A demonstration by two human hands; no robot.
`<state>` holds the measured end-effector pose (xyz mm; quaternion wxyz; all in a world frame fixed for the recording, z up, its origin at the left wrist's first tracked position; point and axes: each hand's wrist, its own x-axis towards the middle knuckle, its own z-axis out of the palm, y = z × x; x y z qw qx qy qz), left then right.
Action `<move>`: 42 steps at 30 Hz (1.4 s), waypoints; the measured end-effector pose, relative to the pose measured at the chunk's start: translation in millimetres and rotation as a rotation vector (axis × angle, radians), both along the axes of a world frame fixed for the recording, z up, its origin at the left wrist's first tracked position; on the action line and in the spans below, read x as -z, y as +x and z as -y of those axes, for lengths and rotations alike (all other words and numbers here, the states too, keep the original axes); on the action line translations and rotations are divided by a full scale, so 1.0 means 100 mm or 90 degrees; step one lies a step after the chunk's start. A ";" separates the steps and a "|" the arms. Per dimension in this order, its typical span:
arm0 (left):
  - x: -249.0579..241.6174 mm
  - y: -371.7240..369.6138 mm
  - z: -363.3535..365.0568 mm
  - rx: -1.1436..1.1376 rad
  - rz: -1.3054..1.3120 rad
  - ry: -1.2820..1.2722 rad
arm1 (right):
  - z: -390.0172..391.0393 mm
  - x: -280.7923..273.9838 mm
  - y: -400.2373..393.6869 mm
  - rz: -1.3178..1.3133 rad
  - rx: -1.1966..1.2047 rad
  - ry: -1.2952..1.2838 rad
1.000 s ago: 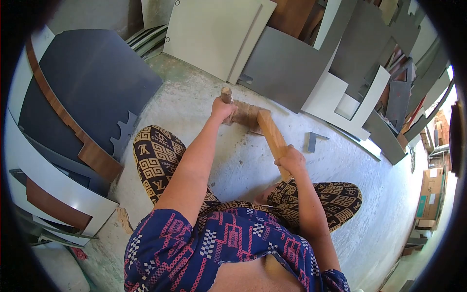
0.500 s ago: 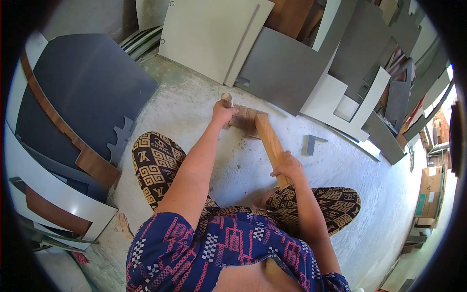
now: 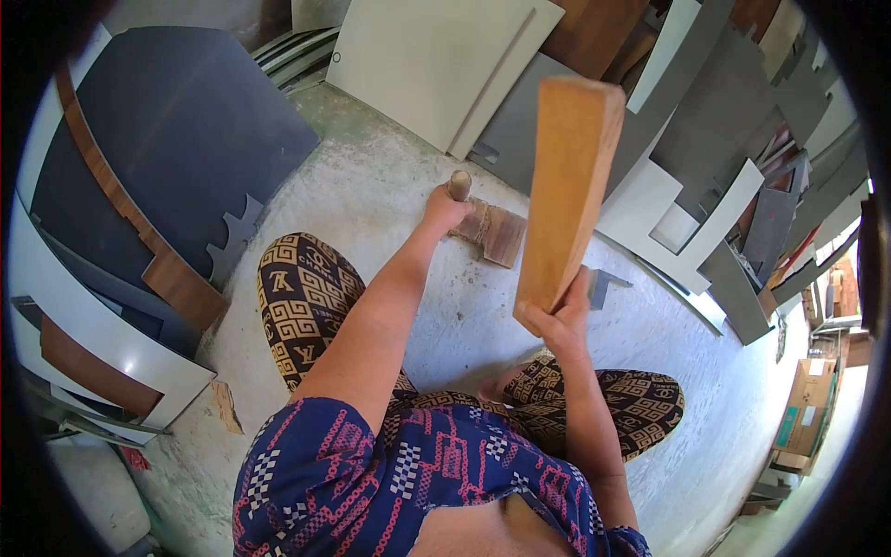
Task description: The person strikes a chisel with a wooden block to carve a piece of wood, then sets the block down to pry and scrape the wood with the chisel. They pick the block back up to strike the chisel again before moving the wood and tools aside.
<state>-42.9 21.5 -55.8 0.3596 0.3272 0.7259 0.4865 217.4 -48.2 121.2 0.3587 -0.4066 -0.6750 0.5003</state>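
My left hand (image 3: pixel 447 210) is closed around a wooden-handled tool; the round end of its handle (image 3: pixel 459 184) points up, and its working end cannot be made out. Right beside that hand, a brown piece of board (image 3: pixel 501 238) with a jagged edge lies on the floor. My right hand (image 3: pixel 559 320) grips the lower end of a thick wooden block (image 3: pixel 571 176), raised above the floor with its far end pointing up. Behind my right hand lies an L-shaped grey piece (image 3: pixel 603 290), partly hidden.
Dark panels (image 3: pixel 186 130) and curved white strips lean on the left. A cream panel (image 3: pixel 427 65) stands at the back. Several grey and white offcuts (image 3: pixel 650 218) are stacked along the right, with cardboard boxes (image 3: pixel 806 413) farther off. A wood scrap (image 3: pixel 225 407) lies by my left knee.
My right hand has swung the wooden block up and away from the brown board. My left hand still grips the handle near the board.
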 end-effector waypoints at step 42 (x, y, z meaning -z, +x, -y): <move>0.00 -0.04 0.03 -0.037 0.083 0.075 | 0.00 -0.02 0.05 0.091 0.079 -0.052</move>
